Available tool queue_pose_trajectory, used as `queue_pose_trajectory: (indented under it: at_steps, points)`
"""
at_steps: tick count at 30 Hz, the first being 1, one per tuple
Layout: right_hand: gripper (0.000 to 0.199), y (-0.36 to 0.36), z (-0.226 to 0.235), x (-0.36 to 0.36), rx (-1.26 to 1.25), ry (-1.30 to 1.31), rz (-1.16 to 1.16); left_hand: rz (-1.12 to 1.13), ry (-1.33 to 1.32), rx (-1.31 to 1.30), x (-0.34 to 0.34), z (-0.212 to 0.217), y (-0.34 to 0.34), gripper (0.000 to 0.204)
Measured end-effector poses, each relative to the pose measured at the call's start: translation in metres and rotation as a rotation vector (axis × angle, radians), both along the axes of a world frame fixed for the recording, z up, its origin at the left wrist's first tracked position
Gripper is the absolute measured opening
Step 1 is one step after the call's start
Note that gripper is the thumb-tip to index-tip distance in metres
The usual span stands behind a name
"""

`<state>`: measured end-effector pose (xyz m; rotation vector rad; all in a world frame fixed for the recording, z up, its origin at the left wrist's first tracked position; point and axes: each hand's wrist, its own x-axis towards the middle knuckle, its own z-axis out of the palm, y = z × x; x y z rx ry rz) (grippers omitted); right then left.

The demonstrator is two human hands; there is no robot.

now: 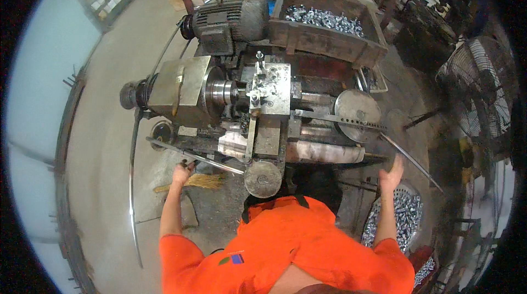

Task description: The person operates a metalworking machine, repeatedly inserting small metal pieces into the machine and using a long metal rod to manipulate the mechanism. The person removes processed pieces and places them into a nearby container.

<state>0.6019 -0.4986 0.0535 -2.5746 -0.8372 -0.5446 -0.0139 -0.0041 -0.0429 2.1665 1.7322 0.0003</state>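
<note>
I stand at a small metal lathe. My left hand (183,173) is closed, its fingers curled round something small and dark that I cannot make out, just below a long steel lever (200,158). That lever runs to a round handwheel (263,179) at the front. My right hand (391,174) has its fingers stretched out and the thumb apart, close to a second steel lever (411,162); whether it touches is unclear. This lever slants from a large round disc (357,114). Between the hands are the chuck (221,92) and the tool block (274,89).
A wooden crate (329,45) of shiny metal parts stands behind, beside a motor (236,20). A perforated basin (407,191) of similar parts sits below my right arm. A straw broom (204,181) lies near my left wrist. A fan (475,88) stands far right.
</note>
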Motion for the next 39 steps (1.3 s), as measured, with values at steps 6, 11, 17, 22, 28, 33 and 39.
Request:
queue_pose_trajectory:
  at_steps: [6, 11, 17, 22, 28, 33, 39]
  points:
    - [0.042, 0.013, -0.007, -0.054, -0.087, 0.515, 0.015, -0.126, 0.357, 0.094, 0.071, 0.018, -0.037, 0.047]
    - [0.034, 0.03, 0.004, -0.081, -0.009, 0.55, 0.174, 0.078, -0.142, 0.579, 0.072, -0.134, -0.037, 0.041]
    - [0.032, 0.064, 0.064, -0.056, -0.011, 0.468, 0.237, -0.262, 0.23, 0.052, 0.037, -0.021, -0.031, 0.042]
    - [0.032, 0.128, 0.124, -0.042, 0.144, 0.346, 0.407, -0.057, 0.092, -0.056, 0.054, -0.005, -0.041, 0.043]
    - [0.035, 0.287, 0.19, -0.106, 0.18, 0.403, 0.949, -0.076, -0.071, -0.191, 0.02, 0.076, -0.043, 0.04]
    - [0.03, 0.399, 0.178, -0.173, -0.049, 0.182, 1.136, 0.119, -0.304, 0.32, -0.033, 0.214, -0.043, 0.03]
    - [0.023, 0.444, 0.166, -0.203, -0.318, 0.252, 1.015, 0.696, -0.16, 0.066, -0.158, 0.195, -0.068, 0.044]
